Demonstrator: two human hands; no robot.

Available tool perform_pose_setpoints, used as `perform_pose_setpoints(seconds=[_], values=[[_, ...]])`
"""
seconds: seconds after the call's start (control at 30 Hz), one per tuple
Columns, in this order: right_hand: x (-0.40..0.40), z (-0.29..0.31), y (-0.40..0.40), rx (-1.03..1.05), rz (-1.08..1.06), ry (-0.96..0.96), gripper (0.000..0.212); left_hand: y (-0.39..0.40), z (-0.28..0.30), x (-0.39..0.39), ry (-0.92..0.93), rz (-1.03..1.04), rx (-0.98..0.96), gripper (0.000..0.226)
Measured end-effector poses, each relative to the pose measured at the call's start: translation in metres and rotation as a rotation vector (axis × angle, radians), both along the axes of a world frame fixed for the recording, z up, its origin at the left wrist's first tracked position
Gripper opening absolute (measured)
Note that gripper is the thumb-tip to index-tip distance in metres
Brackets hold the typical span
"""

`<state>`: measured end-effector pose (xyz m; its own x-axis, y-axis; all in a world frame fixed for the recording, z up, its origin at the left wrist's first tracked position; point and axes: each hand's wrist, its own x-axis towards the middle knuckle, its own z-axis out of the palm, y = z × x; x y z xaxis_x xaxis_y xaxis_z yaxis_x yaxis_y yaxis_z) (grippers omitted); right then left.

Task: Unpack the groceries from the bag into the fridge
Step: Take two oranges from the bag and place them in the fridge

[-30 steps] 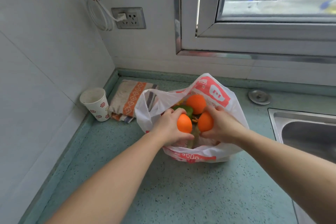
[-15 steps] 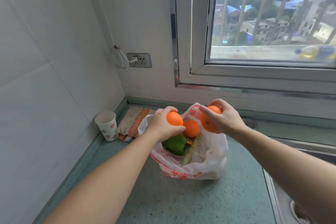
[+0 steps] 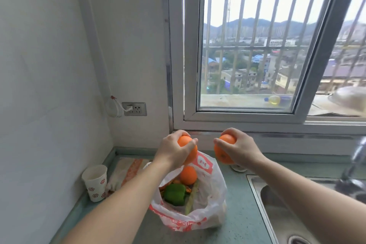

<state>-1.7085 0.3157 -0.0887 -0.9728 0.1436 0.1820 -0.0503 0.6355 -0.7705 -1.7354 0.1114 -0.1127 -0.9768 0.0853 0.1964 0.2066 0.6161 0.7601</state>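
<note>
1. Step in hand, by our judgement: we are at the lifting-out stage of the unpacking. Two oranges are clear of the bag (image 3: 208, 216), which sits open on the counter (image 3: 235, 230) at lower centre of the frame. No fridge is in view.
2. In the bag we note a third orange (image 3: 188, 175), a green pepper (image 3: 175, 194) just below it, and a long pale green stalk beside them; what lies underneath is hidden.
3. Above the bag, at centre frame, our left hand (image 3: 174, 151) has its fingers and thumb curled round the left orange (image 3: 188, 149). Our right hand (image 3: 240, 149) grips the right orange (image 3: 224, 149) the same way. The two fruits are held apart, neither touching the bag.
4. Condition of the fruit: both are round, bright orange and smooth-skinned, with no visible damage.
5. Next move, as we judge it: turn away from the counter, carry both oranges to the fridge and free a hand for its door.
6. Further back: a paper cup (image 3: 95, 182) and a folded cloth (image 3: 128, 170) at lower left, a sink (image 3: 277, 204) at lower right, a barred window (image 3: 257, 45) beyond.
</note>
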Motion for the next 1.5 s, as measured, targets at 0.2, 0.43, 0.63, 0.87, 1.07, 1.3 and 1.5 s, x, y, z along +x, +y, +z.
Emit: perform_pose_setpoints(seconds=[0.2, 0.43, 0.63, 0.87, 1.07, 1.3, 1.5], values=[[0.042, 0.004, -0.008, 0.177, -0.054, 0.073, 0.034, -0.009, -0.002, 0.006, 0.005, -0.083, 0.044, 0.038], [0.104, 0.020, 0.037, 0.302, -0.194, 0.109, 0.039, 0.040, 0.022, 0.030, 0.037, -0.244, 0.103, 0.030], [0.182, 0.042, 0.098, 0.331, -0.374, 0.160, 0.048, 0.120, 0.056, 0.072, 0.107, -0.394, 0.092, 0.029], [0.329, 0.062, 0.186, 0.418, -0.653, 0.246, 0.069, 0.247, 0.090, 0.178, 0.082, -0.665, 0.131, 0.026], [0.478, 0.067, 0.260, 0.436, -0.885, 0.236, 0.070, 0.357, 0.106, 0.308, 0.093, -0.887, 0.187, 0.027], [0.620, 0.055, 0.316, 0.404, -1.162, 0.204, 0.069, 0.464, 0.112, 0.445, -0.078, -1.173, 0.239, 0.033], [0.716, 0.045, 0.343, 0.316, -1.457, 0.149, 0.068, 0.552, 0.097, 0.534, -0.290, -1.606, 0.209, 0.053]])
